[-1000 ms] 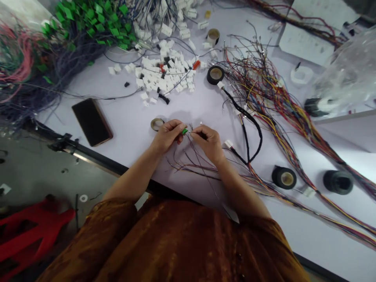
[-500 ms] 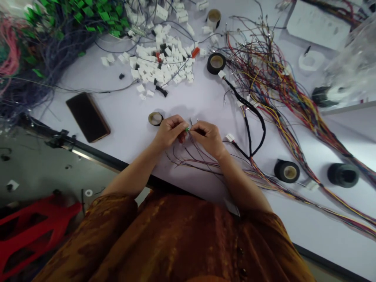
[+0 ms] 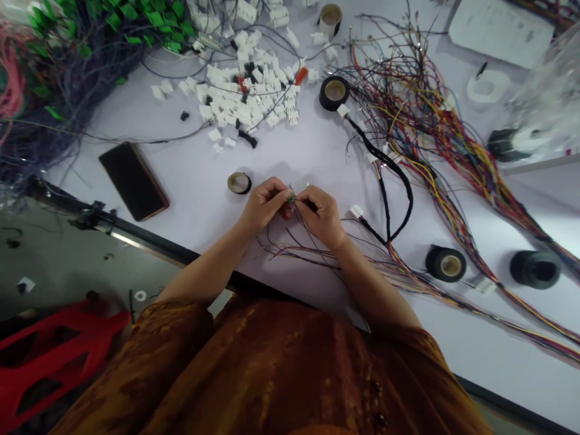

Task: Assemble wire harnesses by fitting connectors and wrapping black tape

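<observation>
My left hand [image 3: 265, 205] and my right hand [image 3: 321, 216] meet above the table, fingertips close together. Between them, my left fingers pinch a small green connector [image 3: 291, 197]. My right fingers grip thin coloured wires [image 3: 301, 232] right beside it, and those wires fan down past my right wrist. The connector is mostly hidden by my fingers, so its contact ends do not show. A small roll of tape [image 3: 239, 183] lies just left of my left hand, apart from it.
A white-topped table [image 3: 190, 199] holds a phone [image 3: 133, 181], a heap of white connectors [image 3: 244, 90], a wire harness in black sleeving [image 3: 385, 175], and several tape rolls [image 3: 446, 264]. Green-tagged wire bundles [image 3: 136, 24] lie far left. A red plastic stool [image 3: 58, 356] stands below the table edge.
My hands have drawn closer, and the green connector sits slightly higher between my fingertips. The table contents have drifted in the view as my head moved.
</observation>
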Demonstrator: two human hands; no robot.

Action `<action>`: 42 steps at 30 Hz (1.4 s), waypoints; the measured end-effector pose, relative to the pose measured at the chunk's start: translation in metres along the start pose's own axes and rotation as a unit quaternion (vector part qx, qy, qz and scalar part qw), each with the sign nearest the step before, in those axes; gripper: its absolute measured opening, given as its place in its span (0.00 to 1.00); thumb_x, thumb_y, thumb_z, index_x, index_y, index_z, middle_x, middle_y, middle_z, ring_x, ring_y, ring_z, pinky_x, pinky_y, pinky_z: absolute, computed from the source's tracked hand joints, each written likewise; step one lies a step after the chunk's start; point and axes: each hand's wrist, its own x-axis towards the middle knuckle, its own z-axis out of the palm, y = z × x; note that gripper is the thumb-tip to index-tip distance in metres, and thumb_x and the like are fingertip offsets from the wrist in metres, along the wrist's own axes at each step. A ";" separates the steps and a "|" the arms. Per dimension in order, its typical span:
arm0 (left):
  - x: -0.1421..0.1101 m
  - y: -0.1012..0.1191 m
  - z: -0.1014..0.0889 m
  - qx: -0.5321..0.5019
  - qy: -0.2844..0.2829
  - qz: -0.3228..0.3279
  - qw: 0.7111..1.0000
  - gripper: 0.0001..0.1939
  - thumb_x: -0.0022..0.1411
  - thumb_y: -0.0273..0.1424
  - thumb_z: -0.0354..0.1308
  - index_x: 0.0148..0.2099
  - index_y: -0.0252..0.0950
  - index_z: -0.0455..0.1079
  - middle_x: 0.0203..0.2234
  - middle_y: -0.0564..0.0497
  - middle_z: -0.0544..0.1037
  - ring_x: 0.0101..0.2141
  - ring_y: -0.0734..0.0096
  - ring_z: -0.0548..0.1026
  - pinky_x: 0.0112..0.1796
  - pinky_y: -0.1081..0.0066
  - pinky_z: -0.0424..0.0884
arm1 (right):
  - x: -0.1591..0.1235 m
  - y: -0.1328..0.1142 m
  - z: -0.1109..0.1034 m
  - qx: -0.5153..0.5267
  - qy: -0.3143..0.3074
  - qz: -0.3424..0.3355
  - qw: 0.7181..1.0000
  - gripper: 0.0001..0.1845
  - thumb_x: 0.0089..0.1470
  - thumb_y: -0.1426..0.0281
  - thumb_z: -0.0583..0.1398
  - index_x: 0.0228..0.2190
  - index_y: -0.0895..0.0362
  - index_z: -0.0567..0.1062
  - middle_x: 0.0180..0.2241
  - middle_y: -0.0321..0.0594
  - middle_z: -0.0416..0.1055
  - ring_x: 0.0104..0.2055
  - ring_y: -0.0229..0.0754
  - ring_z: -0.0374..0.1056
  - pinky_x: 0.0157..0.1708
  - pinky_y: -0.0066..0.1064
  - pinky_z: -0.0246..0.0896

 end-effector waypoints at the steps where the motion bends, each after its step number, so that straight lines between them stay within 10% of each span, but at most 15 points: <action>1: 0.000 0.000 0.001 0.005 -0.004 0.004 1.000 0.14 0.60 0.38 0.64 0.32 0.36 0.65 0.20 0.56 0.73 0.19 0.78 0.72 0.22 0.76 0.70 | 0.000 0.000 0.000 -0.001 -0.004 -0.006 1.000 0.09 0.59 0.73 0.57 0.26 0.54 0.69 0.27 0.34 0.66 0.30 0.36 0.60 0.34 0.31 0.57; 15: -0.001 -0.001 -0.001 0.000 -0.021 -0.004 1.000 0.09 0.62 0.38 0.62 0.39 0.38 0.69 0.20 0.57 0.71 0.17 0.79 0.69 0.20 0.77 0.65 | -0.003 -0.003 0.002 0.016 0.025 0.039 0.999 0.08 0.63 0.65 0.53 0.31 0.53 0.63 0.27 0.33 0.60 0.29 0.36 0.56 0.32 0.31 0.54; 21: 0.000 0.001 -0.005 0.014 -0.065 0.002 0.998 0.10 0.61 0.38 0.63 0.35 0.36 0.70 0.20 0.56 0.70 0.17 0.80 0.67 0.19 0.77 0.65 | -0.002 -0.005 -0.003 0.001 -0.119 0.037 0.992 0.13 0.65 0.63 0.52 0.29 0.53 0.59 0.23 0.30 0.58 0.25 0.34 0.53 0.29 0.31 0.50; 35: 0.000 0.000 0.000 -0.055 -0.033 -0.005 0.998 0.13 0.60 0.39 0.64 0.33 0.35 0.67 0.21 0.56 0.72 0.18 0.82 0.68 0.19 0.79 0.64 | 0.006 -0.004 -0.002 0.171 0.065 0.149 0.972 0.08 0.56 0.65 0.60 0.29 0.55 0.70 0.24 0.30 0.59 0.26 0.32 0.53 0.26 0.27 0.51; 42: 0.003 0.003 -0.001 -0.095 -0.024 -0.030 0.995 0.14 0.58 0.40 0.66 0.32 0.35 0.69 0.19 0.57 0.70 0.15 0.83 0.66 0.15 0.80 0.60 | 0.005 0.000 -0.003 0.070 -0.021 0.060 0.996 0.12 0.60 0.67 0.55 0.26 0.57 0.68 0.23 0.31 0.61 0.28 0.33 0.56 0.31 0.28 0.52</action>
